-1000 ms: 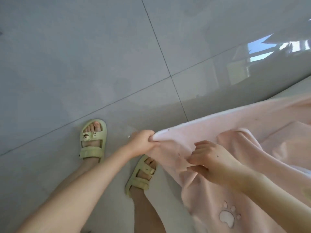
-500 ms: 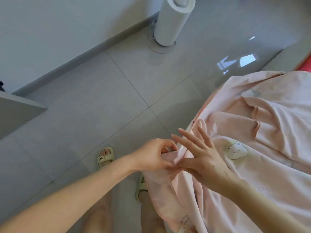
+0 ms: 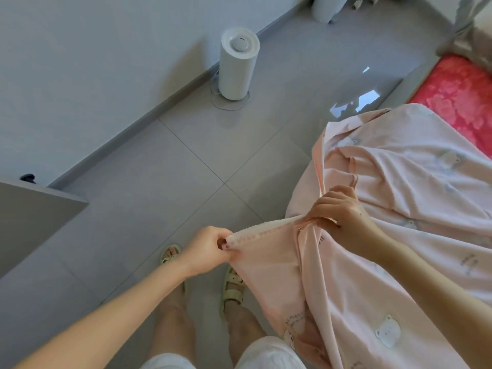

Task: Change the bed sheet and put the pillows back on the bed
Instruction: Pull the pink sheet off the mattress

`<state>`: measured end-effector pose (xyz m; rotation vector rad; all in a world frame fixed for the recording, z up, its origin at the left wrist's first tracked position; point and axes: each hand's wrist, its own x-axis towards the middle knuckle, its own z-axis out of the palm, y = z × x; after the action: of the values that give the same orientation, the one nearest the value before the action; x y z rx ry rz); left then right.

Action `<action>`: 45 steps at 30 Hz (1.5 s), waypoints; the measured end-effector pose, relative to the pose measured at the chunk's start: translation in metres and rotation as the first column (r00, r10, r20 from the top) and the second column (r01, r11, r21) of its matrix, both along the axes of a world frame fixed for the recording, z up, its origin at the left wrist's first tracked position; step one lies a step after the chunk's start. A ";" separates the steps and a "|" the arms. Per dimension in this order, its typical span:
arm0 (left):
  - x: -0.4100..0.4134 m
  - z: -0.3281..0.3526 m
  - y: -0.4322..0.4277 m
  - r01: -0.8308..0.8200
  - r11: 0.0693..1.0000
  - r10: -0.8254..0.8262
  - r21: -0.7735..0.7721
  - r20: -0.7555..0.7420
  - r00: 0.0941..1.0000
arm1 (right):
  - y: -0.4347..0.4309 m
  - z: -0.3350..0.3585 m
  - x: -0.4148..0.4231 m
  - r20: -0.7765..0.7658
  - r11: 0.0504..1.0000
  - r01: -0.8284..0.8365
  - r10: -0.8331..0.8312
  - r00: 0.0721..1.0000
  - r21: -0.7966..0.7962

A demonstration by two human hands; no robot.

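Note:
A pale pink bed sheet (image 3: pixel 399 235) printed with small white bears lies crumpled over the near end of the bed and hangs toward the floor. My left hand (image 3: pixel 206 249) pinches its printed edge strip at a corner, out over the floor. My right hand (image 3: pixel 338 211) grips the same edge farther along, and the strip runs taut between the two hands. The red flowered mattress (image 3: pixel 458 97) shows bare beyond the sheet at the upper right. No pillow is in view.
A white cylindrical appliance (image 3: pixel 238 62) stands on the grey tiled floor (image 3: pixel 165 177) by the wall. A grey furniture top (image 3: pixel 29 217) juts in at the left. My feet in pale green sandals (image 3: pixel 233 287) stand below the hands.
The view has lifted from the floor toward the bed. My hands have moved apart along the sheet's edge. My right hand, spread flat half a second ago, now grips the edge.

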<state>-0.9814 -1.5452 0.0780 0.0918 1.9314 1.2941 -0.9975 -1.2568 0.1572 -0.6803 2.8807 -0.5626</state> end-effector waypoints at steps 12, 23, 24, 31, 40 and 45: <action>0.040 0.067 0.019 -0.171 0.982 0.182 0.081 -0.149 0.972 | 0.000 0.043 0.030 0.024 0.990 0.104 -0.102 0.994 -0.093; 0.025 0.194 -0.010 0.027 0.946 0.066 0.322 -0.274 0.960 | -0.090 0.165 0.065 -0.069 0.973 -0.007 -0.009 0.998 -0.229; 0.026 0.204 -0.012 0.047 0.937 0.049 0.347 -0.263 0.964 | -0.098 0.174 0.064 -0.081 0.976 -0.010 -0.008 0.997 -0.217; 0.024 0.243 0.001 0.099 0.884 -0.027 0.456 -0.160 0.987 | -0.107 0.197 0.075 -0.089 0.944 0.219 -0.247 0.965 -0.248; 0.023 0.260 0.033 0.105 0.861 -0.092 0.497 -0.051 0.994 | -0.100 0.193 0.089 -0.155 0.851 0.413 -0.478 0.864 -0.324; 0.026 0.260 0.048 0.099 0.898 -0.061 0.430 -0.101 0.993 | -0.089 0.184 0.090 -0.141 0.799 0.479 -0.555 0.819 -0.363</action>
<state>-0.9553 -1.4971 0.3378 0.4533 1.6537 1.6673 -0.9072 -1.3461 0.3407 0.0611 3.2467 -1.0939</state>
